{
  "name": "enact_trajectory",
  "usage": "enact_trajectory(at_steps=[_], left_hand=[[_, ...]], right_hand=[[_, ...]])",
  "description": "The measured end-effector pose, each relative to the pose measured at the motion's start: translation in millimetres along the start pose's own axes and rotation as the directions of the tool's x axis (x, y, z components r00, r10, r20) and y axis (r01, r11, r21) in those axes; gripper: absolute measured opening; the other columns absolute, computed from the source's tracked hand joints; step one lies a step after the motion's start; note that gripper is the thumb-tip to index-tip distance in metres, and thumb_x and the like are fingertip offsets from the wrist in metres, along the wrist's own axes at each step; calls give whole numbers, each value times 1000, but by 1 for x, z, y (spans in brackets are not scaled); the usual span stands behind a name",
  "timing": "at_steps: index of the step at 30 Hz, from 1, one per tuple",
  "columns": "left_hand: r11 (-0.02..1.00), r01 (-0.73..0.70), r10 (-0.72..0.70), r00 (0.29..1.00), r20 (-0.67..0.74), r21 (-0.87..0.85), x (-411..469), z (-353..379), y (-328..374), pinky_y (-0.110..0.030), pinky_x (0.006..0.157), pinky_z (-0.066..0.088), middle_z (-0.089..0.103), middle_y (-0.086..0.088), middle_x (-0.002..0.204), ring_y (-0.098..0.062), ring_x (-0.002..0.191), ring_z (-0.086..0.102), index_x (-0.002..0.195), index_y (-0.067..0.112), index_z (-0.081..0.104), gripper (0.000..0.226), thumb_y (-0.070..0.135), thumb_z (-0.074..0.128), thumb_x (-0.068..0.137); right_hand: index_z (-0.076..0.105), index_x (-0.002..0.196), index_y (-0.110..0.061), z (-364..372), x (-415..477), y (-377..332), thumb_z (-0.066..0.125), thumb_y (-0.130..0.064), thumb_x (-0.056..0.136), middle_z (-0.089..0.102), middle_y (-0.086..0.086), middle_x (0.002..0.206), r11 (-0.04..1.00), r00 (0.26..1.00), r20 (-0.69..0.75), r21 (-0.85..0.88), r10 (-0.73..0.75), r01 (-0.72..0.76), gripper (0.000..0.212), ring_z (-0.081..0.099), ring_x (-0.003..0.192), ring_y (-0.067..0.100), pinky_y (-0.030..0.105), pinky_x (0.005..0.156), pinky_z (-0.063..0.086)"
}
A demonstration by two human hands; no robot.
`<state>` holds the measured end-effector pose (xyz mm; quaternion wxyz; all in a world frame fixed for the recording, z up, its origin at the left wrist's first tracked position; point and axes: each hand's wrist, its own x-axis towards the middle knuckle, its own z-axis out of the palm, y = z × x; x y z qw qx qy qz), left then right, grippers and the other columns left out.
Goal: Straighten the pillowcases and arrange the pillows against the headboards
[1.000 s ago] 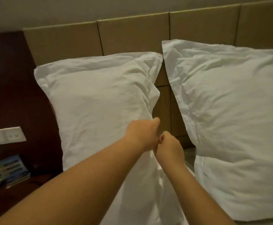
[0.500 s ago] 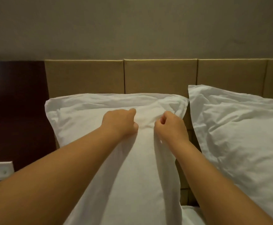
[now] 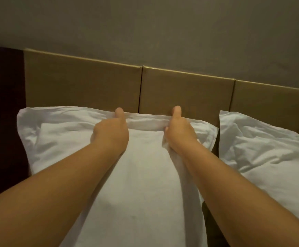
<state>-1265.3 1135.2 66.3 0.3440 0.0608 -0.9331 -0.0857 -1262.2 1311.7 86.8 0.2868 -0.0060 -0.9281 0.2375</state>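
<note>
1. A dark wood wall panel [image 3: 2, 111] is filling the far left edge, beside a tan padded headboard [image 3: 84, 82] that is running across the frame in square sections under a grey wall [image 3: 163, 29].
2. A white pillow [image 3: 59, 138] is standing upright against the headboard, its flanged top edge touching the padding.
3. The person's left hand [image 3: 112, 133] is gripping the pillow's top flange left of centre, thumb pointing up over the edge and fingers curled into the cloth.
4. The right hand [image 3: 178, 132] is pinching the same flange right of centre, thumb raised, a fold of pillowcase bunching beneath the palm.
5. A second white pillow [image 3: 266, 150] is leaning against the headboard at right, just beside the first, its case lying creased.
</note>
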Motion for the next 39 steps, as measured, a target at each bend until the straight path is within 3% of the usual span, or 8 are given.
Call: enact_trajectory(at_steps=[3, 9, 14, 19, 24, 31, 35, 39], left_hand=[[997, 0, 0, 1000, 7, 83, 0, 4, 0, -37, 63, 48, 64, -12, 104, -29, 89, 63, 131, 15, 35, 40, 19, 50, 94], [996, -21, 28, 997, -75, 90, 2, -6, -12, -34, 57, 46, 65, -9, 93, -22, 70, 59, 140, 14, 16, 55, 27, 48, 97], [992, -48, 47, 999, 12, 115, 11, -13, -16, -34, 66, 42, 67, -9, 103, -29, 92, 65, 114, 12, 57, 21, 16, 48, 95], [997, -45, 40, 996, -80, -62, 26, -44, -16, -37, 60, 42, 59, -9, 91, -29, 78, 57, 120, 14, 35, 41, 43, 49, 96], [988, -21, 25, 999, -26, 150, 28, -55, -28, -36, 63, 41, 61, -9, 93, -29, 81, 57, 111, 11, 51, 27, 33, 45, 96], [993, -23, 7, 991, -135, -118, 36, -75, -35, -42, 66, 43, 59, -13, 95, -29, 79, 51, 105, 13, 48, 8, 17, 44, 98], [989, 2, -11, 998, -56, -148, 19, -83, -35, -38, 66, 40, 59, -11, 102, -26, 81, 50, 120, 18, 43, 25, 15, 47, 95], [986, -134, 127, 989, -77, -102, -6, -103, -50, -39, 70, 51, 59, -7, 107, -25, 85, 56, 124, 21, 40, 36, 18, 51, 90]], right_hand=[[39, 115, -10, 12, -5, 3, 42, -13, 93, 59, 15, 102, 990, 996, -36, -118, -87, 82, 22, 59, 91, 33, 42, 71, 47], [38, 101, -14, 7, -14, 1, 32, -15, 94, 59, 11, 91, 991, 979, -158, 25, -126, 131, 9, 57, 84, 28, 47, 73, 50], [42, 109, -11, -10, -13, -9, 14, -30, 94, 60, 13, 102, 954, 992, -125, 292, -29, 65, 36, 55, 94, 30, 49, 85, 46], [59, 109, -14, -30, 11, -21, 4, -55, 93, 64, 10, 100, 769, 975, -13, 617, 223, -168, 70, 58, 91, 23, 48, 92, 46], [44, 122, -7, -33, 10, -21, 17, -25, 98, 57, 20, 114, 917, 991, -65, 389, 120, -85, 40, 53, 104, 36, 55, 95, 43], [34, 129, -8, -40, 6, -21, 29, -20, 99, 54, 16, 105, 961, 991, -127, 276, 35, 2, 33, 51, 92, 29, 46, 82, 45], [37, 117, -13, -41, -10, -25, 40, -13, 95, 60, 9, 85, 981, 960, -234, 80, -152, 174, 22, 58, 74, 26, 39, 60, 48], [44, 102, -13, -39, -37, -51, 45, -17, 90, 61, 9, 82, 962, 943, -204, 20, -262, 272, 13, 57, 73, 29, 40, 63, 51]])
